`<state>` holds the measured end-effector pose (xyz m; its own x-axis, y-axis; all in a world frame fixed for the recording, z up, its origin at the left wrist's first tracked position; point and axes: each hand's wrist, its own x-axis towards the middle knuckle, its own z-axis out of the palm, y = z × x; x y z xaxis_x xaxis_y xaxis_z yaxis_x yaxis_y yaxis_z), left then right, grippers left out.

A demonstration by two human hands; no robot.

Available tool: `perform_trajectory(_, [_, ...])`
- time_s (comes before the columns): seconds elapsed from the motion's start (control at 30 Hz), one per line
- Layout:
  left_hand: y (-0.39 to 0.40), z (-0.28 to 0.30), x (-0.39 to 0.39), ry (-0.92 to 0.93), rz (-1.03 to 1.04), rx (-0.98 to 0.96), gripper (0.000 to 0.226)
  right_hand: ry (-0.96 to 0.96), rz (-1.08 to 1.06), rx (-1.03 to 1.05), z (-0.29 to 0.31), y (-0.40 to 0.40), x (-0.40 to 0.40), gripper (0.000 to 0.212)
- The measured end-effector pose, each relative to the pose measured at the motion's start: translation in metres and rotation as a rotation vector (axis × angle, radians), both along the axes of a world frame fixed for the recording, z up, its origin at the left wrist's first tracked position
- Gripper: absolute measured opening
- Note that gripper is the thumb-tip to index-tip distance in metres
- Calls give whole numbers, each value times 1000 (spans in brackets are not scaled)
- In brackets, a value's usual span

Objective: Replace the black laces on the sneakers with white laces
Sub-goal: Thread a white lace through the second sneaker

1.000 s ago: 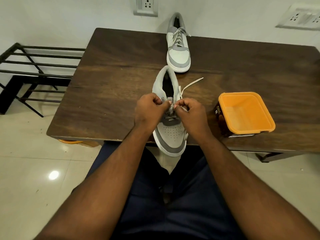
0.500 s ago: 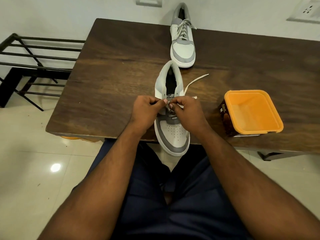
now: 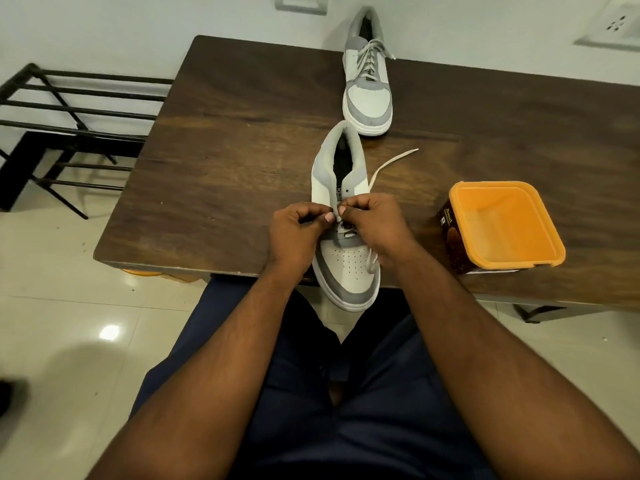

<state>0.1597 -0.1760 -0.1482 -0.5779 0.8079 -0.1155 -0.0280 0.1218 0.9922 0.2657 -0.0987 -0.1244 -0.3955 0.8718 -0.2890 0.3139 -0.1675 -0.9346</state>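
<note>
Near grey-and-white leather sneaker (image 3: 346, 265), toe overhanging the front edge of the dark wooden tabletop (image 3: 221, 174): I see my left hand (image 3: 298, 233) and right hand (image 3: 374, 226) meeting over its eyelets, both curled and pinching the flat white lace (image 3: 388, 164), whose free end trails right across the wood. The second, fully laced grey-and-white sneaker (image 3: 367, 95) stands just behind it by the wall. A square brown tub with an orange lid (image 3: 502, 226) sits near my right hand.
</note>
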Motion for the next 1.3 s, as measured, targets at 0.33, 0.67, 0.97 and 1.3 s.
perform_trajectory(0.33, [-5,-6,-18,-517,614,-9,15,-123,24,385,-12,-14,28,37])
perform_trajectory(0.67, [2,-14,9,300,64,-5,18,-509,-93,635,-46,-46,18,81])
perform_trajectory(0.97, [-8,-27,-32,438,420,-230,15,-464,-35,543,-49,-44,21,80])
perform_trajectory(1.3, [-1,-22,-2,524,125,7,7,-460,-52,515,-50,-46,21,80])
